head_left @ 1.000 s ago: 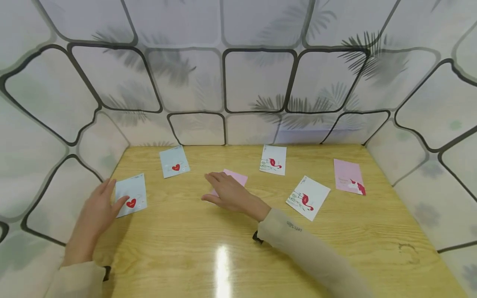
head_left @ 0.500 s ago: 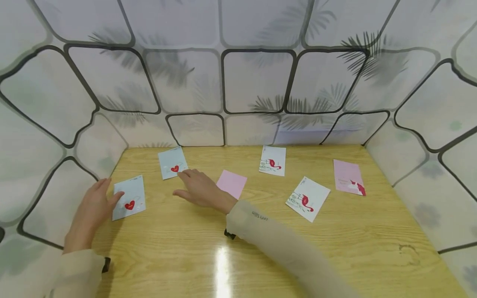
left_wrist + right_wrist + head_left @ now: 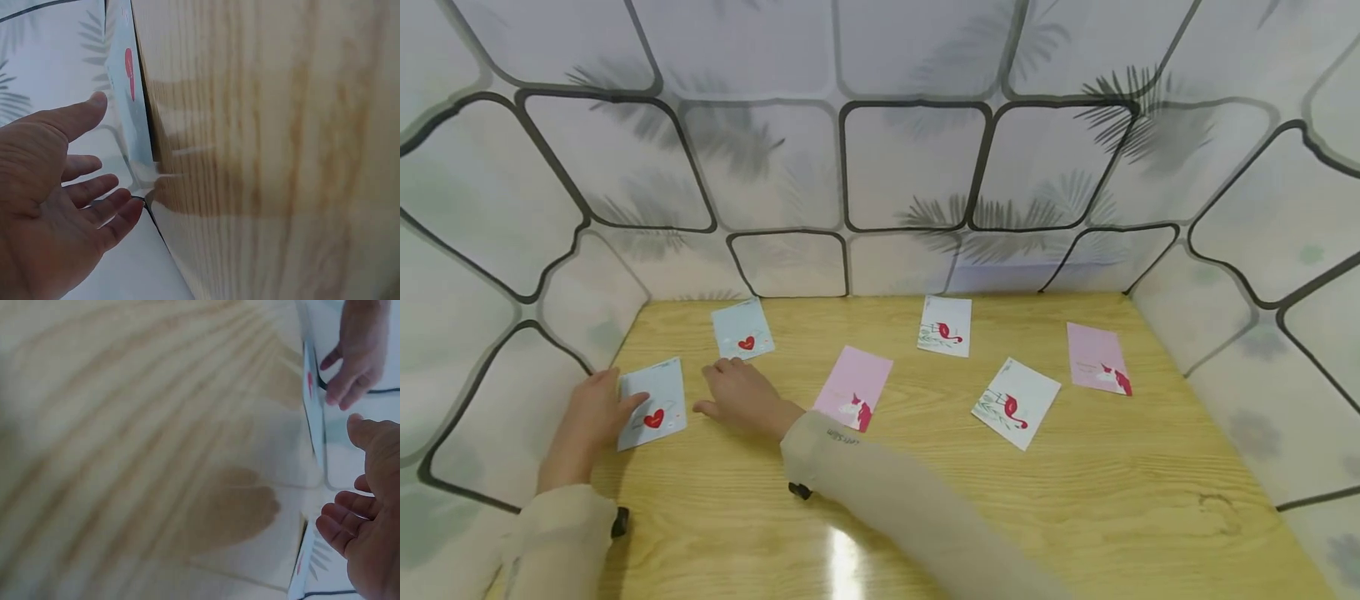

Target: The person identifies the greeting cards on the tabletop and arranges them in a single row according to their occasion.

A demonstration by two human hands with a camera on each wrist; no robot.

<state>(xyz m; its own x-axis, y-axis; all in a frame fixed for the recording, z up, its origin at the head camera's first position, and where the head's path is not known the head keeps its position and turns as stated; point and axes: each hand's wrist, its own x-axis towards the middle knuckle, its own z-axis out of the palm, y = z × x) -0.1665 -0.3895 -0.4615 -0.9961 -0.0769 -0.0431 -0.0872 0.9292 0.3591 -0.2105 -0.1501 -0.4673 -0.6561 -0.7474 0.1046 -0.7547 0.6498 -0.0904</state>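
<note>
At the worktop's (image 3: 925,500) far-left corner the right hand (image 3: 739,397), flat and slack, was held nearest the far heart card (image 3: 742,329), just beyond its fingertips, long axis running away, while the left hand (image 3: 592,414), fingers straight, rested on the near heart card (image 3: 652,403).

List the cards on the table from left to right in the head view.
Near blue heart card → far blue heart card → middle pink card → far white flamingo card → near white flamingo card → right pink card.
</note>
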